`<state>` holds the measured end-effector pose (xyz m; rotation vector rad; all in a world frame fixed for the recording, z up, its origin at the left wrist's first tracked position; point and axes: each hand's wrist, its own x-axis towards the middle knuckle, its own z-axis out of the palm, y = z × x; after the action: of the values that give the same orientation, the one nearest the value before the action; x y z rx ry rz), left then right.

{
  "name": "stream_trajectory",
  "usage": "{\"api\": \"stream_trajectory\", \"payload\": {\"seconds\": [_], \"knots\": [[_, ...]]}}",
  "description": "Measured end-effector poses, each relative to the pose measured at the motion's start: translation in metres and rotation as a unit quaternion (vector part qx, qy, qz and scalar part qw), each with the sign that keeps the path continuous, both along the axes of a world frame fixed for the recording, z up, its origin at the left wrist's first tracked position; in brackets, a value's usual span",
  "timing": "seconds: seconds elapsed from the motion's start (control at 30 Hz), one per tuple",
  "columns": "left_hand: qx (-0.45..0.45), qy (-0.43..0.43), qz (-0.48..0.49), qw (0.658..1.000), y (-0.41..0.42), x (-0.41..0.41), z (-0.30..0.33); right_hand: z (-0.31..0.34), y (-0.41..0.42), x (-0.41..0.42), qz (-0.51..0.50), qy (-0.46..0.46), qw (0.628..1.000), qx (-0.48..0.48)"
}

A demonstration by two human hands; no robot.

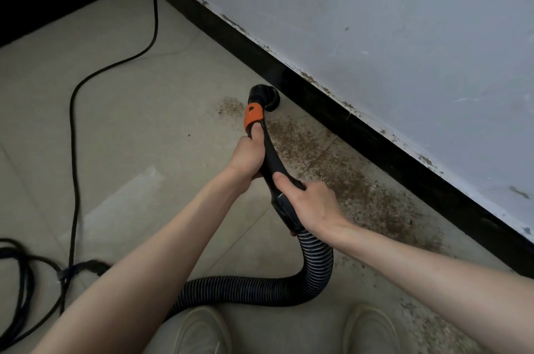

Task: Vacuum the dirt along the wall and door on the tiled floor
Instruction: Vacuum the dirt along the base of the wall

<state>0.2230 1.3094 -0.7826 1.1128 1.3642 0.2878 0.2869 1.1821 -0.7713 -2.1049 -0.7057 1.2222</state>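
Beige tiled floor (121, 128) is bordered by a black skirting board (361, 125) under a scuffed white wall (375, 21), with brown dirt (332, 168) strewn along the skirting. A black vacuum wand (267, 151) with an orange collar (253, 116) is gripped by the left hand (248, 157) near the collar and by the right hand (312, 206) at the ribbed hose (312, 264) joint, fingers curled round it. Its round nozzle (267, 97) is set on the floor just beside the skirting; a black power cord (75, 151) is trailed across the tiles, and no writing can be read.

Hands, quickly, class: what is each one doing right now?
Left hand: gripping the vacuum wand just below its orange collar.
Right hand: gripping the wand's lower end, above the hose.
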Motion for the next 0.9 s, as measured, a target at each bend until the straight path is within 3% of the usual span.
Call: {"api": "stream_trajectory", "payload": {"seconds": [0.27,0.43,0.9], "knots": [[0.072,0.018,0.071,0.995,0.061,-0.006,0.013,0.002,0.066,0.011,0.024,0.092,0.994,0.050],[0.045,0.016,0.105,0.993,0.088,-0.021,0.018,0.001,0.099,0.000,0.049,0.117,0.991,0.048],[0.019,0.001,0.115,0.993,0.059,-0.038,0.004,0.002,0.071,-0.012,0.091,0.066,0.993,0.027]]}}
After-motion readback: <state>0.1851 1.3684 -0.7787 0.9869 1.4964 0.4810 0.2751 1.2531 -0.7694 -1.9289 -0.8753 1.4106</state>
